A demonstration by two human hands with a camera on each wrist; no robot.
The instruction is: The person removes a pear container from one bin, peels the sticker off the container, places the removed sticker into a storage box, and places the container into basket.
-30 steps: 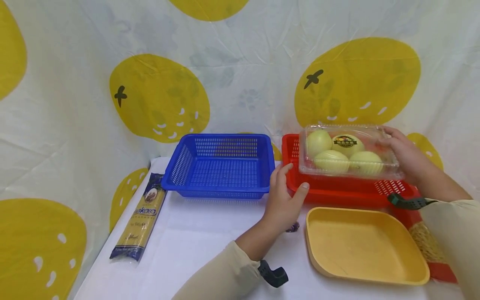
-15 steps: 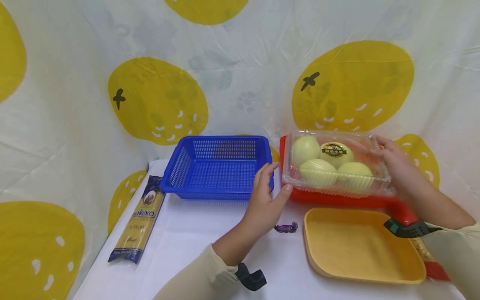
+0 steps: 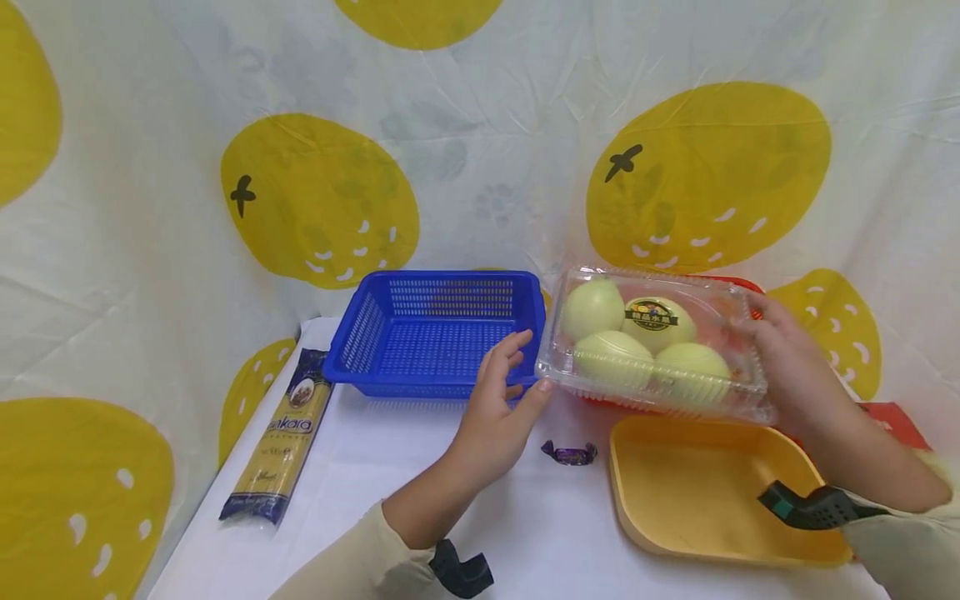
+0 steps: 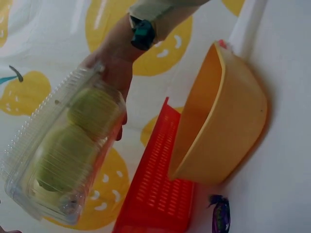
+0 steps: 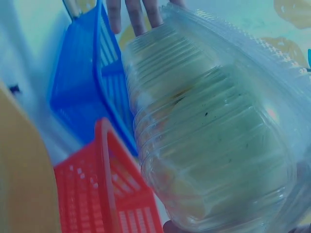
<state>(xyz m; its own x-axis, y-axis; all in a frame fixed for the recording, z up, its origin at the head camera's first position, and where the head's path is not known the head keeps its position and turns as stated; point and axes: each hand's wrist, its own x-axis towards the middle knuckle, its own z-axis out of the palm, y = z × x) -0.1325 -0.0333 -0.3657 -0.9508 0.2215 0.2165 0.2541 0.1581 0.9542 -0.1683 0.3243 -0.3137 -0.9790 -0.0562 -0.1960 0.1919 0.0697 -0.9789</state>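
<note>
Clear hinged box [image 3: 712, 323] of fruit, held in the air over the red basket [image 4: 160, 189], toward the back edge of the counter [image 3: 360, 508]. The thin, glossy plastic is colourless, with fine vertical ribs along its walls and a flat projecting rim. Inside sit four rounded, pale yellow-green fruits [image 3: 613, 358], two behind and two in front, gathered toward the left end; a reddish tint shows through at the right. An oval dark label [image 3: 651, 315] with a pale-lettered band and coloured picture lies above the rear right fruit. The right hand [image 3: 791, 362] grips the box's right end. The left hand [image 3: 497, 417], thumb parted from lightly bent fingers, is at the near left corner; whether it touches cannot be told. The blue basket [image 3: 442, 389] stands left of the box, also near the back edge.
</note>
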